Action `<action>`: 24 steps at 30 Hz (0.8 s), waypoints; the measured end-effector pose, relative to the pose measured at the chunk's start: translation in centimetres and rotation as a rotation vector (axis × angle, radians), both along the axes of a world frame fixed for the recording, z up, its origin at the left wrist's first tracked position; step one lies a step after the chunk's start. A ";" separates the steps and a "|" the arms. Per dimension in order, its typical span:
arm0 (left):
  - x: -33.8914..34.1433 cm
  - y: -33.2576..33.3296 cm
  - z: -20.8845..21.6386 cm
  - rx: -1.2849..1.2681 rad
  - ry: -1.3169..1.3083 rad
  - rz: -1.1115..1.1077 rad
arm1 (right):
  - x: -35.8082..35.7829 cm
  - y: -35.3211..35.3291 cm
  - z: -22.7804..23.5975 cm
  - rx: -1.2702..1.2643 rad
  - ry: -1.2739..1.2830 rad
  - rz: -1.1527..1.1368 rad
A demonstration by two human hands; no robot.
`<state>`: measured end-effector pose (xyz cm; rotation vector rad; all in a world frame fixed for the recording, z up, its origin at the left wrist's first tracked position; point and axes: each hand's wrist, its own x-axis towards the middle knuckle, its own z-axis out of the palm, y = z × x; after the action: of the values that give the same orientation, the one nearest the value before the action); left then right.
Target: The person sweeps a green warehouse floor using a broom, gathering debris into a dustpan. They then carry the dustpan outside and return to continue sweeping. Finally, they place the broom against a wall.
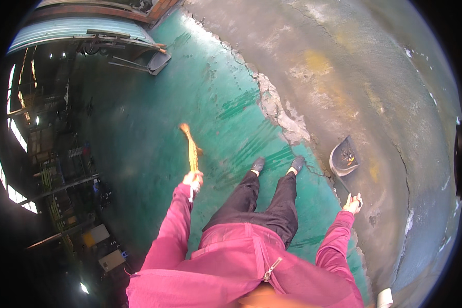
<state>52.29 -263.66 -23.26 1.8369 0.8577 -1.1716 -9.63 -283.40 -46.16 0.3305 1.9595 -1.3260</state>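
My left hand is closed around a long yellow broom, which points away from me over the green floor. Its far end is orange-brown, and a white strip hangs by my wrist. On the right, my right hand grips the thin dark handle of a dustpan, with one or two fingers partly extended. The grey pan lies beyond that hand, over the rough concrete. Inside it are dark debris and a few small yellow-orange bits.
I stand on green-painted floor beside a broken, crumbling edge. Cracked grey concrete stretches off to the right. A grey cart-like thing with long bars is at the far left. The dark indoor area holds shelving and boxes.
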 end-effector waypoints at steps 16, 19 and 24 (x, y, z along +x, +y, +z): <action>-14.5 -28.7 -12.2 -0.597 0.510 0.055 | 7.3 -9.7 -3.9 -0.026 -0.043 0.379; -10.6 -31.1 -9.0 -0.809 0.888 0.482 | 8.2 -10.4 -4.6 -0.044 -0.066 0.458; -8.1 -26.3 -4.0 -1.007 0.987 0.579 | 8.4 -10.2 -4.3 -0.003 -0.083 0.493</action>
<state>44.22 -290.00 -27.29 0.1185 0.9287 -1.6545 -1.22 -293.64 -50.48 -0.0979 1.8140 -0.9768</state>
